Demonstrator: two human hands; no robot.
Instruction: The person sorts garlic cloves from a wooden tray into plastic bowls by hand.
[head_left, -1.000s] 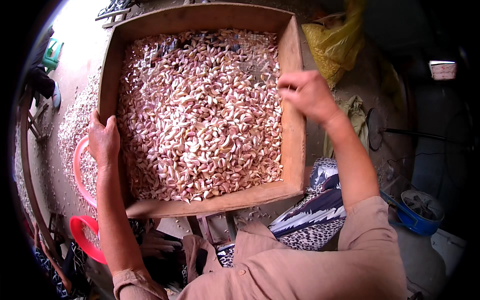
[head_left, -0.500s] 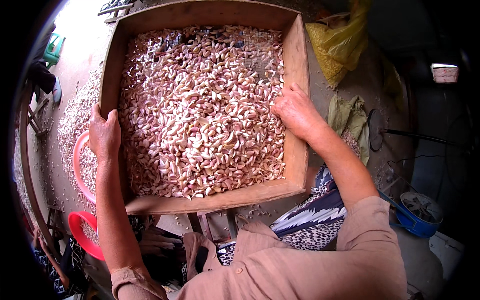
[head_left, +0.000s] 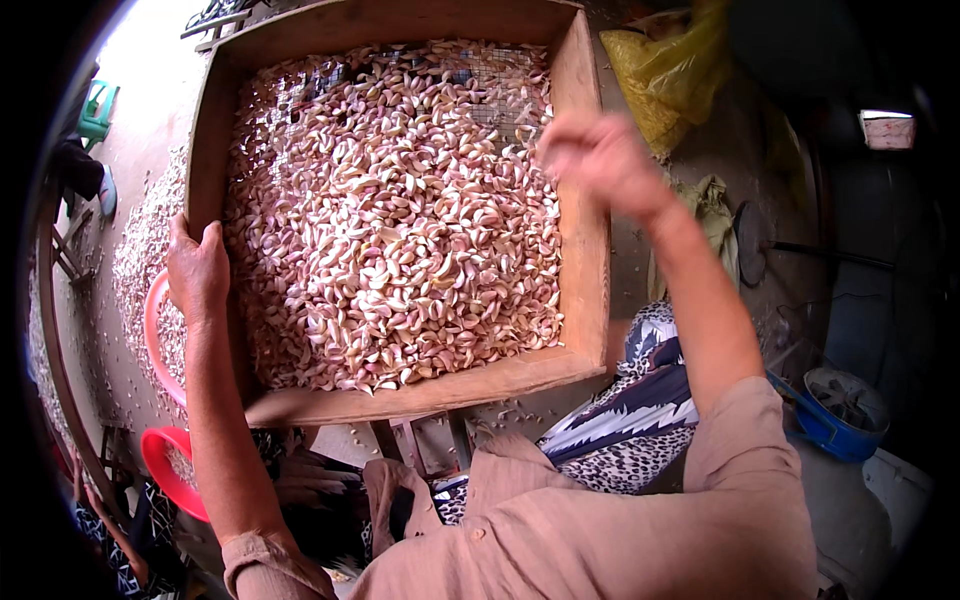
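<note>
Left hand (head_left: 197, 268) clamped, right hand (head_left: 597, 160) raised

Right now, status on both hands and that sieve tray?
Left hand grips wooden sieve tray at its left rim. Right hand raised above garlic cloves, blurred, grip unclear. Nothing obstructing.

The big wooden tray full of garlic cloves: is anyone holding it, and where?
The left hand grips the wooden sieve tray by its left rim. The blurred right hand is raised above the garlic cloves; whether it holds anything is unclear.

garlic cloves (head_left: 390, 230) pink-white | wooden tray (head_left: 585, 250) tan | basin (head_left: 170, 470) red | bag (head_left: 665, 75) yellow | bucket (head_left: 830, 420) blue
</note>
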